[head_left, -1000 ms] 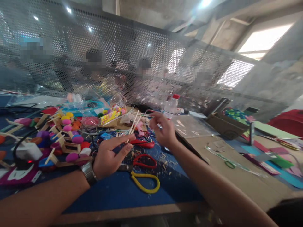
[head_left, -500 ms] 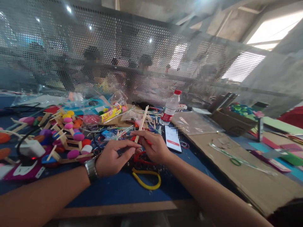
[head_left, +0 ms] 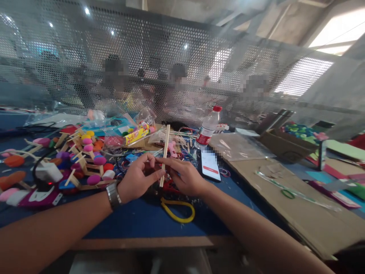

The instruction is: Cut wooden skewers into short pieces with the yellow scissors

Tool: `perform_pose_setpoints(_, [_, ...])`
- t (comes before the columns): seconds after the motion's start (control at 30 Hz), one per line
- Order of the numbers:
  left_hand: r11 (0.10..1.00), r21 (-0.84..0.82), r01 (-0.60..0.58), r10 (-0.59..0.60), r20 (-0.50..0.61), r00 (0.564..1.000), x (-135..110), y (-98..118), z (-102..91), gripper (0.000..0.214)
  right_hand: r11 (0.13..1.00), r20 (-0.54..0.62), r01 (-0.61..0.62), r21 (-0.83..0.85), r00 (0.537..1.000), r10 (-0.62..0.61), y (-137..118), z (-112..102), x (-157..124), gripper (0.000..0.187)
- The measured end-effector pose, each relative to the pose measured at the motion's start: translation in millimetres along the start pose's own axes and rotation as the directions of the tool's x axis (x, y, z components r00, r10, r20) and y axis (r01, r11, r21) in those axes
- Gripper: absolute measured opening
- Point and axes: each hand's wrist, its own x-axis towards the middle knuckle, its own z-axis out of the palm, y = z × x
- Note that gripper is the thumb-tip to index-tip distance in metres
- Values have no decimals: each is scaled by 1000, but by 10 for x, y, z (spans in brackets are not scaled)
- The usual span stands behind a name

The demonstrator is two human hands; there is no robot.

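Note:
Between my two hands stand thin pale wooden sticks, held close together and nearly upright, their lower ends showing below my fingers. My left hand, with a metal-band watch on the wrist, is closed on them with the thumb across the front. From the other side my right hand pinches the same sticks, fingertips meeting those of the left. Just below lies a yellow loop on the blue table, beside a red object partly hidden by my right hand. A pink object shows behind the sticks.
Stick pieces with coloured pompoms crowd the left, near a purple power strip. A phone and a water bottle stand to the right. Cardboard covers the right side. A perforated screen rises behind, people beyond it.
The sticks have turned more upright and slid down, so their lower ends now show below my fingers. My left fingers have curled in more. The view has shifted slightly.

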Motion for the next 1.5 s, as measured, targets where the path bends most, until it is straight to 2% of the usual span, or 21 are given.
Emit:
perform_pose_setpoints(0.07, [999,-51,6,-7,-14,1000,5,-11,3,35,998,-46,-34,54,998,37,-3,7,3,52])
perform_pose_setpoints(0.2, [974,-222,49,-63,-58,996,9,-59,7,38,931,-167,-64,360,977,132,-40,44,1,61])
perform_pose_setpoints(0.27, [949,-303,89,-103,-29,994,2,-82,7,43,888,-191,-35,459,972,137,-65,62,-4,69])
perform_pose_setpoints(0.33, [928,-354,115,-108,40,993,-7,-99,5,45,878,-175,-23,479,977,121,-78,70,-11,71])
perform_pose_setpoints(0.47, [918,-378,117,-90,90,992,-14,-118,-10,47,892,-106,-38,450,990,96,-52,57,-31,70])
perform_pose_setpoints(0.6, [911,-396,115,-104,49,993,-14,-121,-17,48,906,-112,-16,424,991,70,-21,34,-43,69])
perform_pose_setpoints(0.8, [902,-409,138,-99,115,988,-21,-74,2,52,896,-89,-20,444,994,67,-15,9,-37,71])
perform_pose_setpoints(1.03, [909,-407,86,-51,95,994,-1,-73,-33,45,902,-44,-16,431,998,39,-5,-29,-49,74])
perform_pose_setpoints(1.23, [927,-370,63,-47,53,997,17,-82,-41,44,909,-62,-16,417,997,46,11,-9,-62,74])
perform_pose_setpoints(1.3, [927,-371,48,-42,25,999,27,-82,-44,40,926,-83,-5,377,996,39,34,-26,-60,75])
perform_pose_setpoints(1.4, [945,-327,16,-15,8,1000,38,-66,-43,36,973,-93,20,230,996,1,57,-82,-47,73])
perform_pose_setpoints(1.5, [976,-212,55,-39,75,996,35,-42,-29,44,998,-7,33,59,999,-33,47,-121,-24,73])
